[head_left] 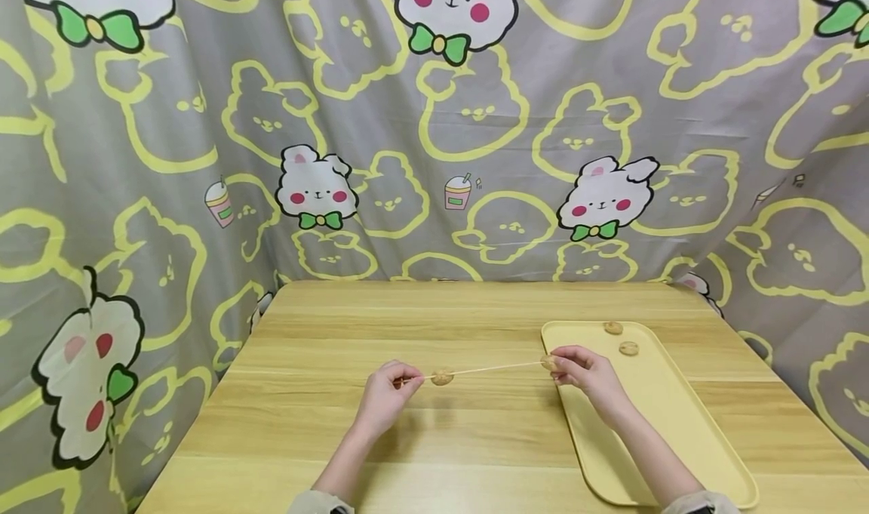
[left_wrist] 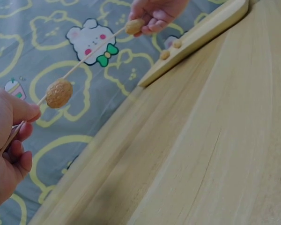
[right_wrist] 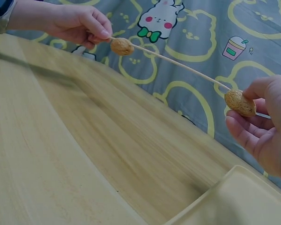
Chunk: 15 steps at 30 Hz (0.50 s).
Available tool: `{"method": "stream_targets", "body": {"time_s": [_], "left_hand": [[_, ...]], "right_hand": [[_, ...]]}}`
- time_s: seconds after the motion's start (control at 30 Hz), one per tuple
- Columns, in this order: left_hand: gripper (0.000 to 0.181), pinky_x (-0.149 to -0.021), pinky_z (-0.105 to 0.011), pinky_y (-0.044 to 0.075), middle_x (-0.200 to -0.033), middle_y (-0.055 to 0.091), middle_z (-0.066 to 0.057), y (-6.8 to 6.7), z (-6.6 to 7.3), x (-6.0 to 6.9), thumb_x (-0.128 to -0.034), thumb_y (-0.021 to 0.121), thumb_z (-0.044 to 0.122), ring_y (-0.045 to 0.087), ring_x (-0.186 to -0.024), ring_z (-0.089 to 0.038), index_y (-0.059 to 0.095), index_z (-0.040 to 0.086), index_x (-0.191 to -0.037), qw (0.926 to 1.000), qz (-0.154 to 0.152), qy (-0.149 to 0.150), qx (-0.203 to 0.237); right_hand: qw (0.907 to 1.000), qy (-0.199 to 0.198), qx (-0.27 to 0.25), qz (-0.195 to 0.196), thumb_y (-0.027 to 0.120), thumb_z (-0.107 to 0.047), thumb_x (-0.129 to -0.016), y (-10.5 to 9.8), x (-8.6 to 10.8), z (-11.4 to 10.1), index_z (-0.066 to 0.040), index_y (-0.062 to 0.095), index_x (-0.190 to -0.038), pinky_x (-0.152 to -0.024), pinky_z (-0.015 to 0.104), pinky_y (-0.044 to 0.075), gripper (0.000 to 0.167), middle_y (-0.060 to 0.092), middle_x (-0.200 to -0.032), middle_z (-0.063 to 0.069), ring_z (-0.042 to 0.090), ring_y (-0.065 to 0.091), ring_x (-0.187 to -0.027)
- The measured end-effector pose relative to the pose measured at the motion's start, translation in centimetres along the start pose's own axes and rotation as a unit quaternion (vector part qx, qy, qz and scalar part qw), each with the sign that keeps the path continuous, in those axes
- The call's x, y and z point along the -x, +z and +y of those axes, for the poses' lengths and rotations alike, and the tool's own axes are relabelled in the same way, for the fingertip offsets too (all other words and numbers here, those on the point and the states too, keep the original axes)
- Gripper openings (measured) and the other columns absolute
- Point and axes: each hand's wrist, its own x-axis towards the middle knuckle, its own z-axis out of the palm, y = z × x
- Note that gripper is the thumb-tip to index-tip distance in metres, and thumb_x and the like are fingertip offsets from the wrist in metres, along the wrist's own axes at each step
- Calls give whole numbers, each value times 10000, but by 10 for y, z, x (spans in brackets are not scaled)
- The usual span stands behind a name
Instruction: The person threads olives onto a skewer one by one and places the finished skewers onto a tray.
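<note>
Nearest the camera in the left-wrist view, the left grip (head_left: 385,395) pinches a thin stick (head_left: 498,367) just beside a brown, rough-skinned ball (left_wrist: 59,93) that appears threaded on it. At the stick's other end, the right grip (head_left: 592,378) holds a second ball (right_wrist: 240,102) between thumb and fingers. Both balls are raised above the wooden worktop (head_left: 299,423). Two more balls (head_left: 628,349) sit near the far end of a yellow tray (head_left: 668,408), with patterned grey fabric (head_left: 434,174) hanging behind.
</note>
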Motion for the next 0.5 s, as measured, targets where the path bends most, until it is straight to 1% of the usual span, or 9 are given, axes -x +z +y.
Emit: {"method": "stream_targets", "body": {"time_s": [0.23, 0.5], "left_hand": [[83, -646, -229, 420, -756, 589, 44, 0, 0, 0, -817, 701, 116, 490, -707, -90, 689, 45, -775, 10000, 1, 1, -66], [45, -644, -227, 452, -758, 599, 28, 1, 1, 1, -812, 697, 69, 527, -713, -96, 692, 65, -768, 10000, -17, 13, 39]], "right_hand": [[10000, -63, -38, -47, 568, -59, -907, 2, 2, -2, 220, 482, -1100, -667, 260, 525, 350, 643, -857, 30, 117, 609, -733], [9988, -364, -318, -93, 601, -16, -881, 8, 2, -2, 213, 484, -1044, -648, 258, 531, 305, 660, -822, 4, 127, 630, -709]]}}
